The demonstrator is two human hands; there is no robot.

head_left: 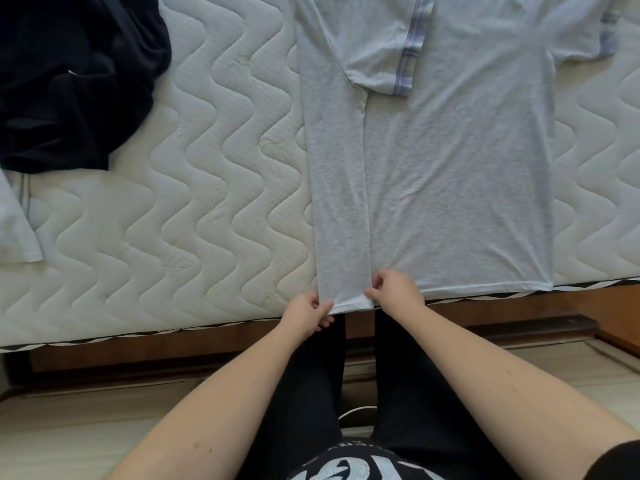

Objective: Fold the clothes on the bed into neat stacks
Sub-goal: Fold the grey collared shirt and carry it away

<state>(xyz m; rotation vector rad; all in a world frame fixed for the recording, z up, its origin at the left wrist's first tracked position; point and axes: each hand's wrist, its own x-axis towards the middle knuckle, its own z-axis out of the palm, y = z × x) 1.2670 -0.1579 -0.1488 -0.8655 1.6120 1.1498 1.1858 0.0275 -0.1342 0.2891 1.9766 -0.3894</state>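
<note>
While the person stands at the bed's near edge, both hands work the hem of a grey shirt [450, 174] spread flat on the mattress [207, 168]. Its left side is folded inward as a long strip, and the hands sit at that strip's near end, where the hem reaches the mattress edge. Left hand [306, 315] pinches the strip's outer corner between thumb and curled fingers. Right hand [394, 289], just beside it, pinches the strip's inner edge with thumb and fingertips. Farther up, the shirt's left sleeve [377, 50], trimmed with a plaid cuff, lies folded across the chest; the right sleeve [588, 36] lies out to the side. Well apart at far left sits a crumpled dark garment [69, 81], and a pale cloth [17, 223] lies at the left edge.
</note>
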